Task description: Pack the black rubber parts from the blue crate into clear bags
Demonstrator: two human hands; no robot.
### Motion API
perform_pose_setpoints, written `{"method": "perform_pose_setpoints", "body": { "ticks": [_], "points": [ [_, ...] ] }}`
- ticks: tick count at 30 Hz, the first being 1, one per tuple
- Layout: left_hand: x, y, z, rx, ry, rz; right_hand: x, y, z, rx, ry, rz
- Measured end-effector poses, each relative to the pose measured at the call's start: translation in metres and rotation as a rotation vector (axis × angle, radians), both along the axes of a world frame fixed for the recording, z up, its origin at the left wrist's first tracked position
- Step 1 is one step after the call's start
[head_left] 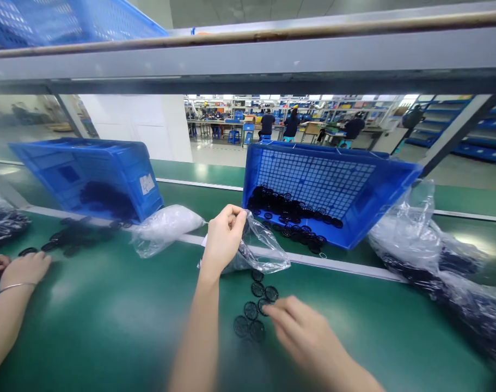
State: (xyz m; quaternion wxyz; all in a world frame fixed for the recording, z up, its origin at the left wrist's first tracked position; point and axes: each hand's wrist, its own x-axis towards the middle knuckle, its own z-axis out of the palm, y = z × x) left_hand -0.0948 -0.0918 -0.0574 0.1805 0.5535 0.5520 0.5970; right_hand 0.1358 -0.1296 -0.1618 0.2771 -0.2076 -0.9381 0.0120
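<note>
My left hand is closed on the edge of a clear plastic bag, which spreads out to its right over the green table. Several black round parts lie loose on the table below the bag. My right hand is beside them, its fingertips at one black ring; they are pressed together and blurred, so a firm grip on the ring cannot be made out. Behind the bag, a tilted blue crate holds many more black parts, some spilling over its front edge.
Another person's hands are at the far left, near black parts and a second blue crate. A white filled bag lies between the crates; filled bags line the right. A shelf beam crosses overhead.
</note>
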Motion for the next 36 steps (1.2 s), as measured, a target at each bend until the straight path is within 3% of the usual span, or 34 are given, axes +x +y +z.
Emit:
{"method": "perform_pose_setpoints", "body": {
  "ticks": [2,4,7,11,18,24,28,32,36],
  "points": [
    [0.001,0.0,0.0,0.004,0.0,-0.007,0.009,-0.012,-0.044,0.012,-0.154,-0.054],
    [0.003,0.0,0.0,0.011,0.006,-0.011,0.012,-0.02,-0.077,0.019,-0.226,-0.121],
    [0.005,-0.001,0.0,0.018,0.019,-0.012,0.009,-0.028,-0.097,-0.019,-0.234,-0.183],
    [0.009,-0.001,0.0,0.013,0.024,-0.021,-0.006,-0.04,-0.099,-0.053,-0.21,-0.175],
    [0.009,-0.002,0.001,0.007,0.031,-0.021,-0.035,-0.052,-0.121,-0.026,-0.235,-0.175],
    [0.008,-0.001,0.0,0.007,0.023,-0.029,-0.053,-0.037,-0.095,-0.044,-0.24,-0.251],
    [0.006,0.0,0.0,0.0,0.022,-0.028,-0.067,-0.04,-0.099,0.064,-0.254,-0.326],
    [0.006,0.0,0.001,-0.005,0.028,-0.022,-0.056,-0.046,-0.108,-0.015,-0.266,-0.308],
    [0.007,-0.001,0.002,0.002,0.033,-0.024,-0.032,-0.022,-0.093,-0.008,-0.184,-0.36]
  ]
}}
